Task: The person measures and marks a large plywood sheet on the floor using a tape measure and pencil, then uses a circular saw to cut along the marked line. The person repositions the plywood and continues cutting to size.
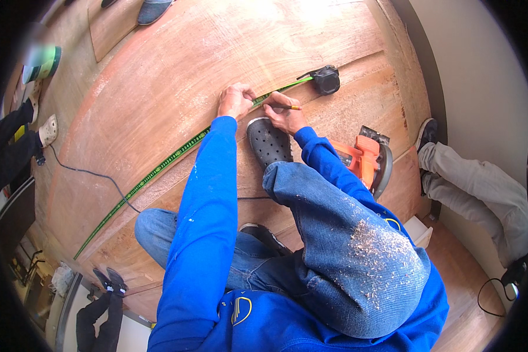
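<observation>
Across the wooden boards runs the long green blade of a tape measure, whose black case lies at the far right end. My left hand has its fingers closed at the blade's edge, partway along it. Just to the right, my right hand grips a thin pencil in a writing hold, its tip beside the blade. My foot in a dark, holed clog stands on the wood, close below both hands.
An orange circular saw lies right of my right forearm. A dark cord crosses the wood at left, under the tape. Other people's legs and feet are at the left, lower left, top and right. Sawdust covers my jeans.
</observation>
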Demonstrator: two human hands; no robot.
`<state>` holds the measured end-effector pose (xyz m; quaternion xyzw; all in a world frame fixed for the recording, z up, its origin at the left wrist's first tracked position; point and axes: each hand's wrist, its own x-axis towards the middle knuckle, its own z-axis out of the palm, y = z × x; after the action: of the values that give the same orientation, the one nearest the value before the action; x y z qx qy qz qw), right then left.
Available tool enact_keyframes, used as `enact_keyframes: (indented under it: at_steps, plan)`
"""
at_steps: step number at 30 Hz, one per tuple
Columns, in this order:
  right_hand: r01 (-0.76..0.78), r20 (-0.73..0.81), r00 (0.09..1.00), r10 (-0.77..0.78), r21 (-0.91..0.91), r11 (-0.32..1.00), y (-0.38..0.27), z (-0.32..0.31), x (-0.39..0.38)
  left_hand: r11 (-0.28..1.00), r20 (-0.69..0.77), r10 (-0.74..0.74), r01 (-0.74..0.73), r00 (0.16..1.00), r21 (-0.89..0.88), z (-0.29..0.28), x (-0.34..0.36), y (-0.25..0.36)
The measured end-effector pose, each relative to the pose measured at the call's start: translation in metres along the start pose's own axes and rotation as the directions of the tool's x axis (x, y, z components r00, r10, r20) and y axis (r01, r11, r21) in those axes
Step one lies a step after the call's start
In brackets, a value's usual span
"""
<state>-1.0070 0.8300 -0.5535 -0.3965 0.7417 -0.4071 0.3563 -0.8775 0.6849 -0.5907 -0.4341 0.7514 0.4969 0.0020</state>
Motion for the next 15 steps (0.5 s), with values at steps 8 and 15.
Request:
enact_keyframes:
  at_steps: [8,15]
  plan:
    - [0.043,-0.030,0.999,-0.043,0.002,0.999,0.031,0.006,-0.004,0.999,-0.027,-0.011,0.010,1.000,-0.035,0.008,0.003,-0.010]
    - [0.053,-0.023,0.998,-0.053,-0.011,0.999,0.047,0.013,-0.004,0.994,0.011,-0.013,0.012,1.000,0.110,0.016,-0.003,0.001]
